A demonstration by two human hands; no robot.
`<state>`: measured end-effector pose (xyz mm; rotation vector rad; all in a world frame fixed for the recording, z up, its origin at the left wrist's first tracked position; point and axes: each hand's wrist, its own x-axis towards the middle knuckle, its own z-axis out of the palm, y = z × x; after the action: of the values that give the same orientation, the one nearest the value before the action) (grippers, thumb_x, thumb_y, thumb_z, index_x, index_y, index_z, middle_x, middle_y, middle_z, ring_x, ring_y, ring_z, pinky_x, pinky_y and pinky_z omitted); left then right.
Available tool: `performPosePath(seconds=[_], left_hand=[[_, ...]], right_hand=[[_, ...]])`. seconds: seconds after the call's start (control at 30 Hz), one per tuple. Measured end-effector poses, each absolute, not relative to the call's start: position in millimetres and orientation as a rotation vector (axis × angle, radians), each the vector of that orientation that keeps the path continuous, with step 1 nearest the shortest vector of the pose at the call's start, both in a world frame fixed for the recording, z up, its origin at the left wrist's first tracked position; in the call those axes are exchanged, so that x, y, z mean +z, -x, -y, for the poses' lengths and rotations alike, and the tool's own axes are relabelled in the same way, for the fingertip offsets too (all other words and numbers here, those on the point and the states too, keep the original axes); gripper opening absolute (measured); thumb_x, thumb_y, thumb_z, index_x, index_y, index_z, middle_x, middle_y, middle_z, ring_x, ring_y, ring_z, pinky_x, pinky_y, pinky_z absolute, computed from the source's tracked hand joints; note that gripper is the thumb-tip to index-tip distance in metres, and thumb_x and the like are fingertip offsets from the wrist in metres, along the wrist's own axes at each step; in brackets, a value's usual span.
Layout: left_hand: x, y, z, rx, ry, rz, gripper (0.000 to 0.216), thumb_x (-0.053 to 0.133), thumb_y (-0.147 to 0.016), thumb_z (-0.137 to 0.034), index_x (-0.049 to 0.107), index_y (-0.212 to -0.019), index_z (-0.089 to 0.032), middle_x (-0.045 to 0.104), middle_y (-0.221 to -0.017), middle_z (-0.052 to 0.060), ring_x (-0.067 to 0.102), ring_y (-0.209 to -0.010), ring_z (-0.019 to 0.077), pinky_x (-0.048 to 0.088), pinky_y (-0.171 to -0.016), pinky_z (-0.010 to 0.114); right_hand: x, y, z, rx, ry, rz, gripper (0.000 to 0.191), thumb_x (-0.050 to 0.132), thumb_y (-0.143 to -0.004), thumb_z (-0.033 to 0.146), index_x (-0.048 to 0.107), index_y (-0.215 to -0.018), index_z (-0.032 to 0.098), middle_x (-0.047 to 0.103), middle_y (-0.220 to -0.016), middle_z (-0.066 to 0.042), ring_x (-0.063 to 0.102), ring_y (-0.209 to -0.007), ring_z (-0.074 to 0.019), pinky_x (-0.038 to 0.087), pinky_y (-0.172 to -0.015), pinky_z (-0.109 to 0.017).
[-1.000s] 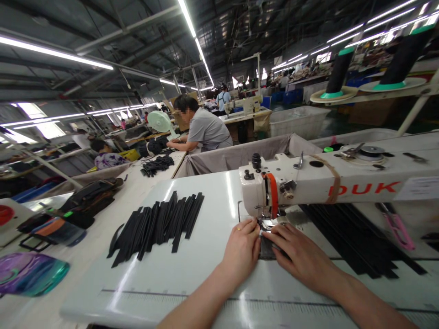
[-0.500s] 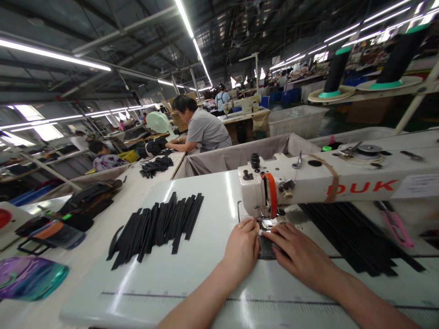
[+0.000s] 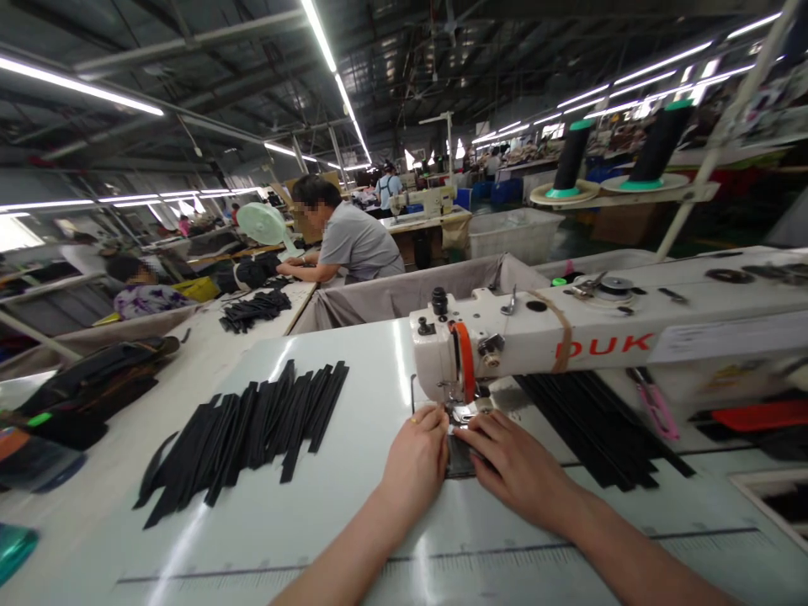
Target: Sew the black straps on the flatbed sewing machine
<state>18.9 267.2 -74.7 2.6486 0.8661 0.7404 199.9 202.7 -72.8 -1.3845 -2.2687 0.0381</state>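
A white sewing machine [image 3: 536, 345] with red lettering stands on a glossy white table [image 3: 303, 522]. My left hand [image 3: 417, 459] and my right hand [image 3: 514, 467] press flat on a small black strip [image 3: 459, 459] lying under the machine's presser foot [image 3: 460, 412]. Both hands have their fingers together and pinned on the strip, one at each side of it. To the left, a fanned pile of several black strips [image 3: 246, 433] lies on the table.
More black strips [image 3: 593, 425] lie behind the machine's arm, with pink scissors [image 3: 656, 404] near them. Two thread cones [image 3: 571, 160] stand on a rack above. A person in a grey shirt [image 3: 357, 244] works at the table beyond. Dark bags [image 3: 82, 391] sit at the left.
The view has swung to the right, so everything sits further left in the picture. My hands stay pressed on the strip at the presser foot.
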Motion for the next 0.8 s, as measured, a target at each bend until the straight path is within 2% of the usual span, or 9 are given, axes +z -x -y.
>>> performPosePath(seconds=[0.1,0.2,0.3,0.37,0.43,0.57,0.67,0.73,0.8], left_hand=[[-81.6,-15.3,-269.3,0.819,-2.572,-0.875,0.029,0.048,-0.087,-0.005,0.066,-0.107,-0.015,0.066,-0.113,0.010,0.058,-0.111,0.0250,0.050,-0.101,0.043],[-86.5,-14.9,-282.3,0.922,-2.462,-0.994,0.024,0.049,-0.090,-0.010,0.067,-0.101,-0.019,0.066,-0.110,0.008,0.059,-0.108,0.0233,0.052,-0.097,0.041],[-85.6,-18.5,-302.8,0.802,-2.575,-0.988,0.018,0.050,-0.092,-0.014,0.067,-0.091,-0.020,0.067,-0.101,0.006,0.058,-0.109,0.0244,0.048,-0.100,0.045],[-81.7,-18.6,-314.9,0.641,-2.693,-0.910,0.018,0.051,-0.095,-0.018,0.068,-0.090,-0.021,0.069,-0.098,0.004,0.058,-0.110,0.0243,0.045,-0.104,0.048],[-76.4,-10.8,-322.3,0.558,-2.744,-0.875,0.020,0.051,-0.097,-0.020,0.070,-0.094,-0.022,0.070,-0.102,0.003,0.058,-0.112,0.0232,0.043,-0.105,0.047],[-66.3,33.4,-322.0,0.547,-2.721,-0.973,0.025,0.050,-0.098,-0.022,0.070,-0.112,-0.025,0.067,-0.124,0.004,0.052,-0.125,0.0256,0.039,-0.109,0.051],[-59.7,61.6,-307.6,0.662,-2.660,-1.149,0.025,0.051,-0.096,-0.022,0.073,-0.106,-0.024,0.067,-0.124,0.004,0.042,-0.135,0.0314,0.032,-0.112,0.059],[-56.3,58.9,-290.7,0.811,-2.554,-1.210,0.024,0.051,-0.095,-0.023,0.075,-0.098,-0.021,0.069,-0.119,0.007,0.047,-0.130,0.0326,0.037,-0.108,0.057],[-55.2,38.2,-270.8,0.878,-2.326,-1.166,0.026,0.050,-0.095,-0.024,0.074,-0.096,-0.018,0.071,-0.107,0.010,0.061,-0.107,0.0279,0.049,-0.095,0.048]], right_hand=[[-71.4,-207.3,-200.2,0.002,1.367,2.231,0.030,0.051,-0.089,0.009,0.062,-0.115,0.019,0.062,-0.107,-0.009,0.058,-0.101,-0.0235,0.051,-0.090,-0.041],[-72.8,-229.0,-196.2,-0.254,1.592,2.039,0.026,0.046,-0.092,0.010,0.062,-0.111,0.016,0.063,-0.107,-0.011,0.060,-0.097,-0.0239,0.053,-0.086,-0.039],[-74.9,-254.2,-194.5,-0.547,1.947,1.863,0.021,0.045,-0.093,0.015,0.063,-0.102,0.012,0.063,-0.091,-0.015,0.061,-0.081,-0.0290,0.054,-0.073,-0.044],[-76.1,-265.0,-195.5,-0.599,2.043,1.839,0.017,0.046,-0.092,0.015,0.063,-0.090,0.013,0.061,-0.078,-0.014,0.060,-0.072,-0.0304,0.052,-0.065,-0.044],[-76.7,-269.5,-196.9,-0.582,2.041,1.845,0.016,0.048,-0.090,0.014,0.061,-0.081,0.016,0.059,-0.072,-0.013,0.060,-0.068,-0.0299,0.051,-0.061,-0.042],[-78.3,-268.3,-193.1,-0.536,1.993,1.889,0.011,0.054,-0.087,0.016,0.055,-0.076,0.020,0.059,-0.069,-0.009,0.061,-0.065,-0.0282,0.050,-0.061,-0.040],[-84.0,-265.2,-182.8,-0.412,1.920,1.943,0.013,0.054,-0.085,0.021,0.049,-0.073,0.024,0.059,-0.068,-0.007,0.063,-0.064,-0.0286,0.051,-0.062,-0.042],[-88.9,-261.2,-174.2,-0.277,1.886,1.915,0.012,0.051,-0.085,0.025,0.046,-0.074,0.025,0.059,-0.066,-0.005,0.064,-0.061,-0.0278,0.051,-0.057,-0.041],[-90.8,-253.4,-164.6,-0.110,1.838,1.847,0.010,0.048,-0.086,0.030,0.044,-0.078,0.026,0.061,-0.064,-0.003,0.064,-0.054,-0.0250,0.050,-0.049,-0.036]])
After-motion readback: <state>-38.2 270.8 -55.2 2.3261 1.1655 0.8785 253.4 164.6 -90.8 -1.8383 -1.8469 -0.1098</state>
